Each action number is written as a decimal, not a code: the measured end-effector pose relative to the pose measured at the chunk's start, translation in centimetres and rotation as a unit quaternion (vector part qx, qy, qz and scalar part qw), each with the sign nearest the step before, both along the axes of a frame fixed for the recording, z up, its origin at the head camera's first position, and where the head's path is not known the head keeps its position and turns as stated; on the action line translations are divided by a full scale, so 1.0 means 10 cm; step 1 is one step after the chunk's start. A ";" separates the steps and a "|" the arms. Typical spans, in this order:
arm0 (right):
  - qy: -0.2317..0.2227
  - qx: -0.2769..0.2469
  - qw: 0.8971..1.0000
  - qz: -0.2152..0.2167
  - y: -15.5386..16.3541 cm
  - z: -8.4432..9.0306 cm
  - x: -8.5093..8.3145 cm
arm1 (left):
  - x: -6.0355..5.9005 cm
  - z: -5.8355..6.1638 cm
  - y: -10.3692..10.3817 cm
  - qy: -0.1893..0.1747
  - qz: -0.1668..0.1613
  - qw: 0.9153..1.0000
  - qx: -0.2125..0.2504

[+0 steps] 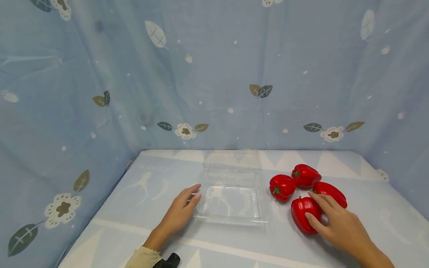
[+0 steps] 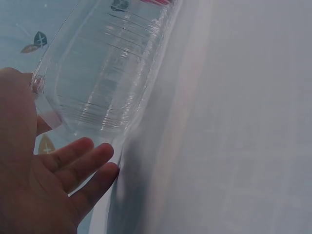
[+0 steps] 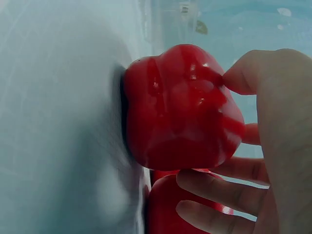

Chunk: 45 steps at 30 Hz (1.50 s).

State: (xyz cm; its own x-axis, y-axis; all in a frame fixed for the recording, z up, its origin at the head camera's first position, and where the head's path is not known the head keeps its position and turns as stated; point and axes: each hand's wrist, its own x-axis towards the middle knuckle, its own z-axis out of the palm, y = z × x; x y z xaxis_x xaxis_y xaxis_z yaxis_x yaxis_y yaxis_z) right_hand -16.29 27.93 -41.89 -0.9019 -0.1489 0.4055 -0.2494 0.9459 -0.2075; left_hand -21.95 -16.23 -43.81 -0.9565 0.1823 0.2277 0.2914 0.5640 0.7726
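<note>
A red pepper (image 1: 304,219) near the table's (image 1: 134,230) front right is clasped by the right hand (image 1: 338,223), thumb and fingers curled around it. The clear box's (image 1: 231,201) left edge, mid-table, is touched by the left hand's (image 1: 181,212) nearly straight fingers.

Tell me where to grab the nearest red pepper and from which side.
Grip the nearest red pepper across its broad body, coming from above on its right. It lies on its side, green stem pointing away towards the other peppers, so the rounded flanks are free. The right hand already has thumb and fingers on it. The clear container sits close on its left, which probably crowds that side.
</note>
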 end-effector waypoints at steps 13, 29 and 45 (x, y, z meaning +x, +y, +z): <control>-0.038 -0.006 0.999 0.010 0.01 -0.03 -0.04 | 0.02 -0.03 0.01 -0.047 -0.016 0.998 0.031; -0.128 -0.110 0.985 0.020 -0.06 0.03 -0.08 | -0.02 -0.08 -0.02 -0.052 -0.032 0.997 0.041; -0.155 -0.248 0.955 0.038 -0.10 0.16 -0.18 | 0.00 -0.05 -0.07 -0.053 -0.058 0.996 0.028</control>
State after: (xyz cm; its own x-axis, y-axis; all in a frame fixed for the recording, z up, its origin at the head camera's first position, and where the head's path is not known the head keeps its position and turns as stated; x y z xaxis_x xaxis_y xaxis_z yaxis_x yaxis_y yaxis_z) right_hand -18.09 26.88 -40.28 -0.9844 -0.0785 0.1576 -0.1675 0.6929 -0.7013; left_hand -21.96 -16.89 -44.35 -0.9490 0.2832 0.1386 0.2667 0.4862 0.8322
